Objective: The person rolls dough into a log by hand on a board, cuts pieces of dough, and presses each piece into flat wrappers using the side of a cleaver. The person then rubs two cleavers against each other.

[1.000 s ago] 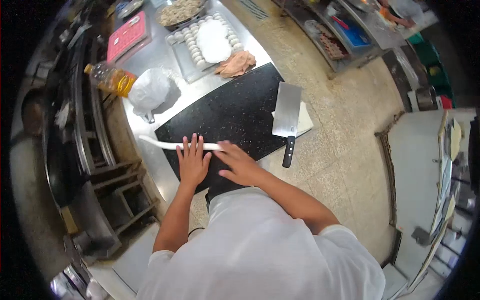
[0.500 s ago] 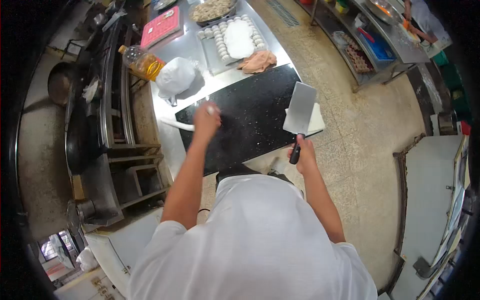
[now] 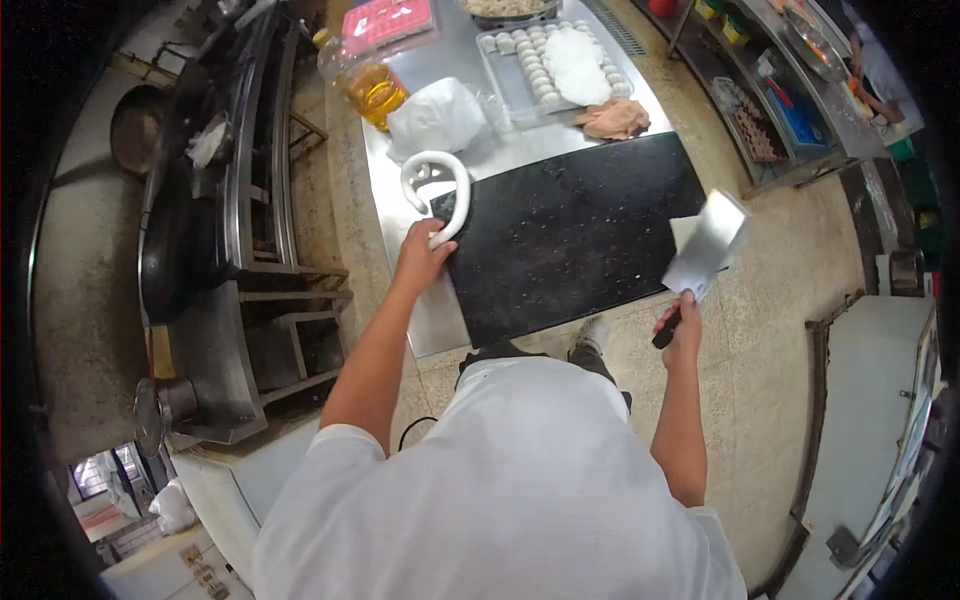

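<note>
Dough rope (image 3: 463, 188), white and smooth, curls in a loop at the far left corner of the black board (image 3: 570, 240); whether it lies flat or is partly lifted, I cannot tell. It looks light, soft and pliable, likely to stretch or dent under a hard squeeze, so a loose hold near an end should suit it. The left hand (image 3: 422, 256) has its fingers closed around the near end; the right hand (image 3: 682, 332) has its fingers wrapped around the handle of a cleaver (image 3: 710, 240) at the board's right edge. Beyond the board's far edge, a tray (image 3: 497, 76) holds rows of dough balls; past the far left corner stands a plastic bottle (image 3: 368, 88) of amber liquid, probably oil.
</note>
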